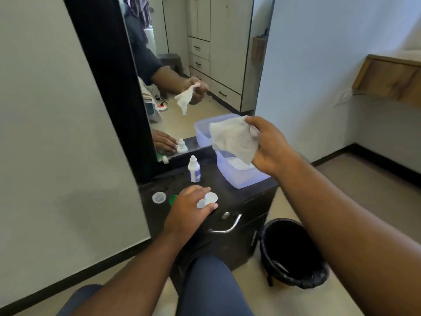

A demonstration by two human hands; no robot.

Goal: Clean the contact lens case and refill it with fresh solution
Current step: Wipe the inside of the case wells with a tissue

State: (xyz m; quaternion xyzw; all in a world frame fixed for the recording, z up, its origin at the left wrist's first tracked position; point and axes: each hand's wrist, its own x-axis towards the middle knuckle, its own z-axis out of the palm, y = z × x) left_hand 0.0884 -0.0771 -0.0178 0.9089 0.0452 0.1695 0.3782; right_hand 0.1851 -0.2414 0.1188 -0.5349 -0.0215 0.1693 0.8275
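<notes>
On the far left of the black cabinet top (pixel 239 197), a clear round cap (pixel 159 197) lies flat by itself. Just to its right, a green cap (pixel 173 199) peeks out from under the edge of your left hand (pixel 191 208).

Your left hand rests palm-down on the cabinet top, with the fingers curled over the contact lens case (pixel 207 200) and the thumb lying along its near side. The case is pale and translucent, and it sits on the surface near the front edge, partly hidden under your fingers. You cannot tell from here whether its wells hold anything.

Behind your left hand, the small white solution bottle (pixel 194 169) stands upright with its cap on, apart from your fingers and just beside the clear plastic tub (pixel 239 176). The tub sits at the right end of the cabinet top, in front of the mirror (pixel 193 65), with something white lying in its bottom.

Your right hand (pixel 271 147) is raised above the tub. Its fingers and thumb pinch a crumpled white tissue (pixel 234 137), which hangs loosely down to the left of the hand, over the tub's rim.

Below, a metal handle (pixel 227 226) crosses the cabinet front. To the right, on the floor, a black bin (pixel 293 252) with a dark liner stands close beside the cabinet.
</notes>
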